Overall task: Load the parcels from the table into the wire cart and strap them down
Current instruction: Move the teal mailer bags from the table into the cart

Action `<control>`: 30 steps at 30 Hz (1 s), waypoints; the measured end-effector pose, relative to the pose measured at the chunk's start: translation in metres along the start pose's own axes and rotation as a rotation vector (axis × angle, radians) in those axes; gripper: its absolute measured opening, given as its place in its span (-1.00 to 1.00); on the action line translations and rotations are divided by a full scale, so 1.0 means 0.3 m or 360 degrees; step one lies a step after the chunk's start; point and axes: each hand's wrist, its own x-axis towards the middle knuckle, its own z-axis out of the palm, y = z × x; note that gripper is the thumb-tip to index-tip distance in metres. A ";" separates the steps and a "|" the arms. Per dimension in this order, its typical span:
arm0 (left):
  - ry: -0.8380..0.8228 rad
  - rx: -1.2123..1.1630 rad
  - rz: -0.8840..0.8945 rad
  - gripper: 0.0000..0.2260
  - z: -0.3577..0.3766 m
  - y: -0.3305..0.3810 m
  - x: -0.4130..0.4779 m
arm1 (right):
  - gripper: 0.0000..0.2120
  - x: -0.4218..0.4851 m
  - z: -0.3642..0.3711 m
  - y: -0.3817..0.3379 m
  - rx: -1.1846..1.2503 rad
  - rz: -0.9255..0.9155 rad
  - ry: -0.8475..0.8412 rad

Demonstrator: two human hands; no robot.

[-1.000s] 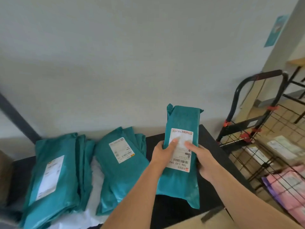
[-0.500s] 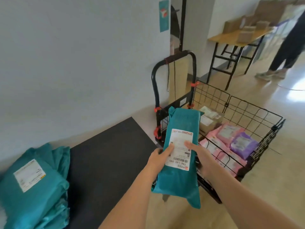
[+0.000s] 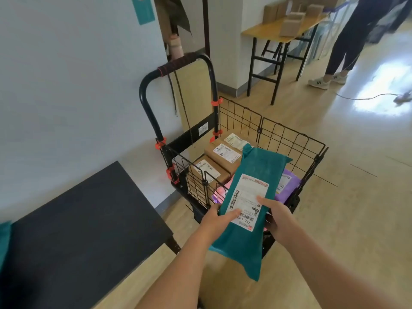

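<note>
Teal poly mailer (image 3: 252,197) in both our hands, held over the near rim of the wire cart (image 3: 294,139), its far end tipped out above the load and its near end drooping below our wrists. Our left hand (image 3: 219,220) clasps the left edge with the thumb lying on the white shipping label (image 3: 246,200); our right hand (image 3: 275,216) clasps the right edge, thumb on the label too, fingers hidden underneath. We judge the bag light and soft: the tail sags and creases where nothing supports it, so whatever is inside is probably pliable, not rigid. The film looks slick, so a pinch at one corner could slip, and we would keep the grip at mid-length on both edges. Below it the cart already carries brown cardboard boxes (image 3: 220,157) toward the handle side, with pink (image 3: 219,192) and purple mailers (image 3: 287,186) nearer us. The black table (image 3: 84,219) stands to the left, just beside the cart.
</note>
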 end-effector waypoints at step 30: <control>-0.0340 0.0764 0.0040 -0.50 0.286 0.266 0.777 | -0.35 0.695 -0.172 -0.379 -0.2675 -0.0587 0.0171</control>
